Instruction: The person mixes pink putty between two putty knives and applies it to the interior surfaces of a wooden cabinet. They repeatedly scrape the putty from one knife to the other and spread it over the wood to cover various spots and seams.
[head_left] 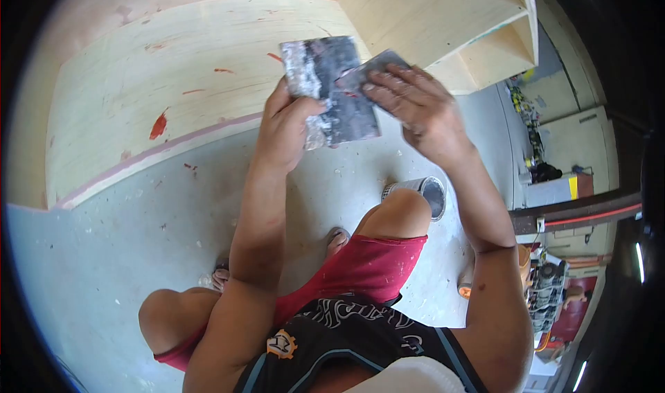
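Note:
A flat dark board (343,119), smeared with whitish paste along its left side, is held up by my left hand (287,119), with the thumb on its face. My right hand (415,105) grips a smaller grey flat blade (379,67), fingers pressed along it. The blade's left edge meets or overlaps the board's right part, where a little reddish paste shows. Behind both hands stands a pale wooden cabinet panel (187,74) with red patches on it.
An open can (433,198) stands on the grey floor (138,254) beside my knee. Wooden shelving (478,50) rises at the upper right. An orange object (465,291) lies near my right elbow, with cluttered equipment (547,292) farther right.

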Tool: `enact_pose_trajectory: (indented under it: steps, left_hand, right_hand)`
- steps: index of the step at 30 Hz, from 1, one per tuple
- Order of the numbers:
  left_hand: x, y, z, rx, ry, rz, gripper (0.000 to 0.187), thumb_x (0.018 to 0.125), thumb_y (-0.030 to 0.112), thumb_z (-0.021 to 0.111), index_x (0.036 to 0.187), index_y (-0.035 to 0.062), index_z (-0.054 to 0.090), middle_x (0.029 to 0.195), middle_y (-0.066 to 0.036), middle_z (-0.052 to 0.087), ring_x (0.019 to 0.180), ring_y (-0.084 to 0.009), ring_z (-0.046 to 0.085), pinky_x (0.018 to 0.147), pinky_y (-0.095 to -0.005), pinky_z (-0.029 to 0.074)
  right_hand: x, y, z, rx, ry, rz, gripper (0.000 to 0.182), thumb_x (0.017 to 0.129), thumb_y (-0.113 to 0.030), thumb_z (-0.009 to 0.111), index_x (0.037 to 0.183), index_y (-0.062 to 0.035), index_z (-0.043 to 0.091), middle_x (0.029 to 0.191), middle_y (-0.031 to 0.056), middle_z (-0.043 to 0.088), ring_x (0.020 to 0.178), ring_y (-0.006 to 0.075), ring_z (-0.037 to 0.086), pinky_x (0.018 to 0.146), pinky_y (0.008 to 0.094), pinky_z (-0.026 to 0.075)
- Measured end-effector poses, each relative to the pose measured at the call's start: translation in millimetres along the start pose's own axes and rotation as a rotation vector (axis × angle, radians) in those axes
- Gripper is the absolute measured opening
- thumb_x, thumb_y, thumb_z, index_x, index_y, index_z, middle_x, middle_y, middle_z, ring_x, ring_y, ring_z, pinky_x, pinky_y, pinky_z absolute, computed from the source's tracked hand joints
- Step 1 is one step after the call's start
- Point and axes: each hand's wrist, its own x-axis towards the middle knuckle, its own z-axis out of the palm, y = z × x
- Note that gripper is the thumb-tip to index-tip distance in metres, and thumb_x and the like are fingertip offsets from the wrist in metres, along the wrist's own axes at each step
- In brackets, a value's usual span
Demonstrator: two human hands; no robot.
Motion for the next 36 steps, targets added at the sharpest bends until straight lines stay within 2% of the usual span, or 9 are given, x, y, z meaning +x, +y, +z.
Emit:
enact_pose_trajectory:
  steps: [5,13,15,20,24,27,29,33,36]
  left_hand:
    - [-1.7,2.9,0.7,-0.250,0.029,-0.086,0.035,0.072,0.001,0.047,0.107,-0.0008,0.049,0.088,-0.011,0.058,0.060,-0.0229,0.059,0.040,-0.0378,0.048]
    - [-5.2,-15.7,0.7,-0.331,0.052,-0.015,0.039,0.072,0.002,0.046,0.111,0.0001,0.045,0.088,-0.012,0.058,0.062,-0.0235,0.061,0.039,-0.0363,0.050]
    - [-5.7,-9.5,1.1,-0.466,-0.058,0.036,0.043,0.072,0.001,0.047,0.114,0.0004,0.044,0.094,-0.012,0.057,0.070,-0.0224,0.062,0.048,-0.0357,0.053]
    - [-2.5,-11.0,11.6,-0.115,0.120,0.284,0.038,0.082,0.007,0.047,0.119,-0.0013,0.043,0.106,-0.009,0.054,0.092,-0.0168,0.054,0.077,-0.0305,0.046]
    - [-4.0,-27.1,19.5,0.104,0.067,0.355,0.039,0.094,0.022,0.040,0.123,-0.0041,0.040,0.115,-0.008,0.049,0.103,-0.0148,0.048,0.089,-0.0280,0.038]
    - [-12.7,-24.5,28.9,0.370,0.006,0.312,0.042,0.096,0.027,0.036,0.124,-0.0048,0.039,0.114,-0.008,0.049,0.100,-0.0131,0.046,0.089,-0.0269,0.036]
    - [-15.9,-22.8,33.7,0.404,-0.083,0.328,0.030,0.096,0.022,0.037,0.111,-0.0030,0.046,0.076,0.002,0.048,0.065,-0.0048,0.039,0.058,-0.0210,0.035]
    - [-21.9,-26.4,32.1,0.653,-0.275,0.241,0.031,0.096,0.022,0.039,0.110,-0.0031,0.049,0.066,0.000,0.048,0.059,-0.0059,0.040,0.054,-0.0252,0.037]
    - [-15.7,-37.5,29.6,0.440,-0.085,0.148,0.026,0.094,0.021,0.043,0.106,-0.0006,0.052,0.076,0.000,0.050,0.068,-0.0071,0.043,0.059,-0.0252,0.039]
  right_hand:
    - [-8.8,7.4,8.9,0.149,0.142,0.128,0.044,0.061,0.010,0.056,0.100,-0.0088,0.065,0.108,0.0091,0.062,0.099,0.0268,0.060,0.088,0.0373,0.047]
    - [-35.3,-8.1,38.7,0.307,0.236,0.222,0.050,0.062,0.012,0.056,0.106,-0.0093,0.062,0.110,0.0121,0.060,0.103,0.0280,0.058,0.088,0.0367,0.048]
    - [-52.8,2.3,44.4,0.240,-0.034,0.229,0.044,0.069,0.012,0.053,0.107,-0.0083,0.062,0.109,0.0111,0.061,0.100,0.0245,0.060,0.087,0.0339,0.048]
    - [-60.0,-7.5,17.6,1.495,0.675,1.195,0.024,0.072,0.005,0.057,0.097,0.0069,0.059,0.086,0.0143,0.064,0.073,0.0204,0.065,0.068,0.0314,0.055]
    - [-50.8,-23.9,10.3,1.606,0.457,1.412,0.026,0.066,0.005,0.061,0.092,0.0041,0.060,0.080,0.0100,0.063,0.068,0.0174,0.061,0.061,0.0296,0.050]
    - [-48.7,-21.3,14.5,1.601,0.471,1.415,0.025,0.066,0.005,0.061,0.091,0.0054,0.060,0.078,0.0112,0.063,0.067,0.0179,0.061,0.061,0.0302,0.050]
    - [-50.1,-19.1,11.8,1.591,0.462,1.406,0.026,0.066,0.004,0.061,0.092,0.0062,0.059,0.078,0.0121,0.063,0.066,0.0183,0.061,0.061,0.0306,0.050]
    - [-47.8,-15.6,7.2,1.659,0.455,1.371,0.028,0.067,0.004,0.061,0.095,0.0064,0.058,0.082,0.0134,0.063,0.070,0.0195,0.062,0.064,0.0305,0.051]
    - [-46.9,-6.8,1.9,1.700,0.555,1.263,0.029,0.072,0.001,0.060,0.101,0.0058,0.056,0.089,0.0138,0.063,0.078,0.0212,0.063,0.072,0.0330,0.052]
